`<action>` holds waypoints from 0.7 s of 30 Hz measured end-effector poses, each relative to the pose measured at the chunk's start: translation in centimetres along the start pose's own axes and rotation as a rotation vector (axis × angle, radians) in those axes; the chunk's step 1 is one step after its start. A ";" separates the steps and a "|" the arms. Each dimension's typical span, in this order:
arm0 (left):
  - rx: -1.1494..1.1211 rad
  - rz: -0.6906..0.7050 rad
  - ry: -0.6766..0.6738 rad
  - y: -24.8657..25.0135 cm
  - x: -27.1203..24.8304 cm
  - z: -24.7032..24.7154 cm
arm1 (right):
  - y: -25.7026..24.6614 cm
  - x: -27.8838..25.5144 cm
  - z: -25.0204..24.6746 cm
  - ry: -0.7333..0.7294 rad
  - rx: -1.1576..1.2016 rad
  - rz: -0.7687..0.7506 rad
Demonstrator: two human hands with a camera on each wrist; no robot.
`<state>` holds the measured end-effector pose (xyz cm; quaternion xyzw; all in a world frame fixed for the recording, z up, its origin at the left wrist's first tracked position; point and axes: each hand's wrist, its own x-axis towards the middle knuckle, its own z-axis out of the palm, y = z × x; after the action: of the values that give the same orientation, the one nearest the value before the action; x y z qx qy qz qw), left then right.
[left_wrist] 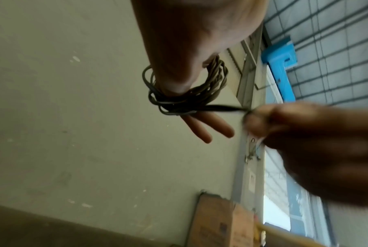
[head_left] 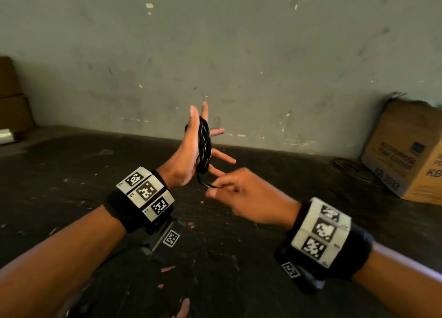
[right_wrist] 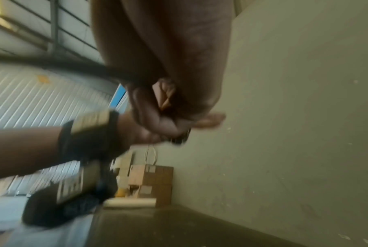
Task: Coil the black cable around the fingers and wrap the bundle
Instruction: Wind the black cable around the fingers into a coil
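Two hands work above the dark table [head_left: 71, 174]: nearest, the right hand [head_left: 248, 195] pinches the black cable [head_left: 204, 145] tail; beyond, the left hand [head_left: 191, 150], fingers straight, wears the coil. Coiling looks done; wrapping needs the tail led across the bundle.

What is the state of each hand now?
Left hand: open, fingers straight, black cable coiled around them.
Right hand: pinches the cable's loose end.

Two hands [head_left: 189, 155], one black cable [head_left: 204, 145], perhaps three cardboard boxes [head_left: 406, 155].
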<state>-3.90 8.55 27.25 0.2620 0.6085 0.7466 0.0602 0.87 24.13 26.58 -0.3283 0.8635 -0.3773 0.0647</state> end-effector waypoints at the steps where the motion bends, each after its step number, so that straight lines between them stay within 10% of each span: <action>1: 0.054 -0.018 0.005 -0.4 -0.2 -0.1 | -0.5 -0.3 -0.8 -0.034 0.045 0.046; 10: 0.404 -0.252 -0.128 -3.4 -2.0 -0.5 | -5.6 -0.9 -9.1 0.055 0.059 0.072; 21: 0.111 -0.239 -0.424 -1.6 -4.4 2.2 | -1.3 2.1 -12.1 0.344 -0.486 -0.333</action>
<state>0.53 9.14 24.60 0.3419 0.6491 0.6278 0.2602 -4.44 29.56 36.37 -0.4022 0.8611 -0.2155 -0.2244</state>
